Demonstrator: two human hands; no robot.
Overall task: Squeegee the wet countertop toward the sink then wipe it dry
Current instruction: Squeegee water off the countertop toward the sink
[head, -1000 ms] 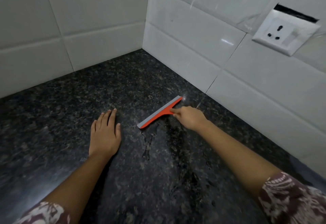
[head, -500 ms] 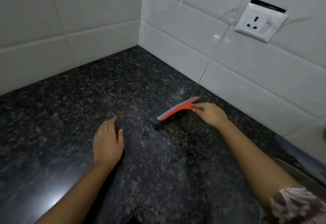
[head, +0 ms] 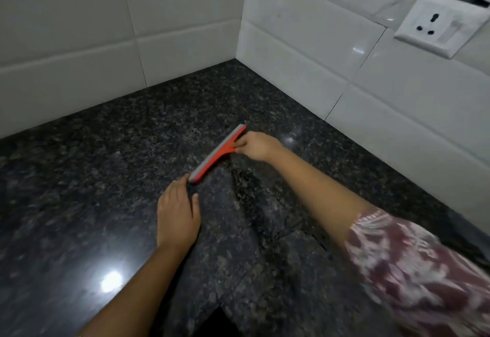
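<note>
The right hand (head: 256, 146) grips the squeegee (head: 219, 153) by its handle, blade down on the countertop (head: 79, 177) (dark speckled stone); the left hand (head: 177, 216) rests flat, fingers open, beside the blade's near end.

No readable text, labels, brands or numbers appear on anything here.

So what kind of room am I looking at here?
Most likely a home kitchen corner. A dark speckled stone countertop meets white glazed wall tiles, with a wall socket just above counter height. The right hand holds an orange squeegee on the wet surface.
</note>
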